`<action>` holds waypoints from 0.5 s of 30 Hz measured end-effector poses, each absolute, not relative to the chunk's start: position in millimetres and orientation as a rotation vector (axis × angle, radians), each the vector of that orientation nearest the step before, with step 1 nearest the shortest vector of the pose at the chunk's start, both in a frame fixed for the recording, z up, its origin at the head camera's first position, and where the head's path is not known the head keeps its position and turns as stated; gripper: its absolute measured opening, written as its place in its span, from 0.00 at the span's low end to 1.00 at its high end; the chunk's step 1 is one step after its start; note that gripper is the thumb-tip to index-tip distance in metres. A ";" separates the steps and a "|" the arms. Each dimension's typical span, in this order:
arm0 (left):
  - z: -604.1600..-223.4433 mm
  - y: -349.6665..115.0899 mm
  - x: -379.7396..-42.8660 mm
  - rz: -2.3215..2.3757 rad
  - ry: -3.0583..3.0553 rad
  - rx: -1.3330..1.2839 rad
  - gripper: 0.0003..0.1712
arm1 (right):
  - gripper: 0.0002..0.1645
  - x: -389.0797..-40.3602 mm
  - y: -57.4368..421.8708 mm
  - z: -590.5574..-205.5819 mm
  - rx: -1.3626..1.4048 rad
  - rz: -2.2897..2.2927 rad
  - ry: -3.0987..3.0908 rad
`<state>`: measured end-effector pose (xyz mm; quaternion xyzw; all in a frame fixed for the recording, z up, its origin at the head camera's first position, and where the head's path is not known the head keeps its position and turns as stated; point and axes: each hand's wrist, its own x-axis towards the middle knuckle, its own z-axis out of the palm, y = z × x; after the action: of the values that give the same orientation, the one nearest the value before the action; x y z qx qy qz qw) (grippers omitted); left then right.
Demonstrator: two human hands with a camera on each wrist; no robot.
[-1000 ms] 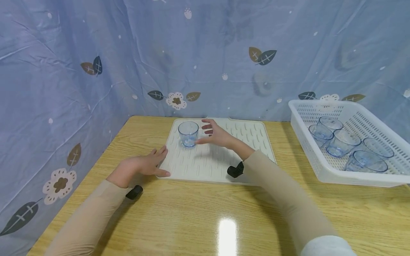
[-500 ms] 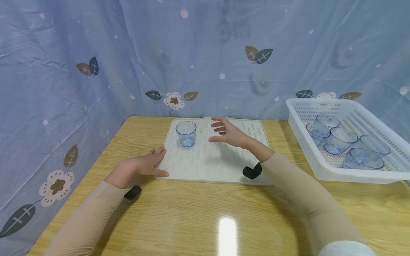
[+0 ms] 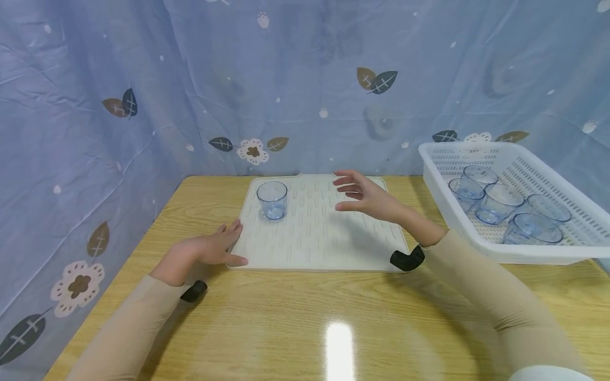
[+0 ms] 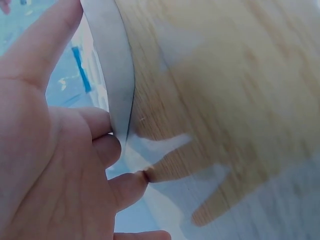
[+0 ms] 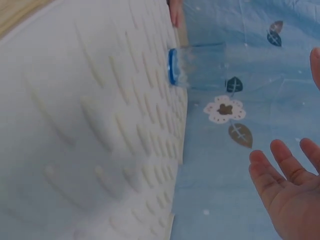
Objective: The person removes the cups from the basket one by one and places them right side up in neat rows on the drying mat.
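Note:
A clear bluish drinking glass (image 3: 272, 201) stands upright on the left part of a white ridged mat (image 3: 305, 238). At the mat's left edge my left hand (image 3: 209, 250) rests with its fingers spread, touching the rim; the left wrist view shows those fingers (image 4: 127, 190) along the edge. My right hand (image 3: 371, 198) hovers over the mat's right half, fingers loosely bent and nothing between them. In the right wrist view the glass (image 5: 200, 65) is well apart from the right hand (image 5: 300, 195).
On the right stands a white perforated plastic basket (image 3: 481, 243), holding several similar glasses (image 3: 502, 201). A patterned blue cloth (image 3: 305, 84) hangs behind and to the left of the wooden table (image 3: 267, 323).
My right hand has moved right, away from the glass, which stays standing on the mat. The left hand keeps its place at the mat's edge. The head view has shifted slightly.

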<state>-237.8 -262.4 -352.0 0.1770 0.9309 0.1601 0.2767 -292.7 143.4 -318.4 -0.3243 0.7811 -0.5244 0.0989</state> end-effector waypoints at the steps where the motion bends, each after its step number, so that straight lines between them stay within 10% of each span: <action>1: -352.3 -263.1 -237.4 0.430 2.501 0.474 0.63 | 0.47 -291.3 147.8 -318.2 -0.957 -1.550 2.325; 15: -350.2 -264.8 -237.8 0.444 2.487 0.510 0.63 | 0.39 -268.9 204.5 -306.1 -0.877 -1.545 2.543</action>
<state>-237.8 -264.8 -350.2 0.1900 0.9269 0.1656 0.2782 -268.9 204.5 -306.1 -0.2827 0.8196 -0.4979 0.0196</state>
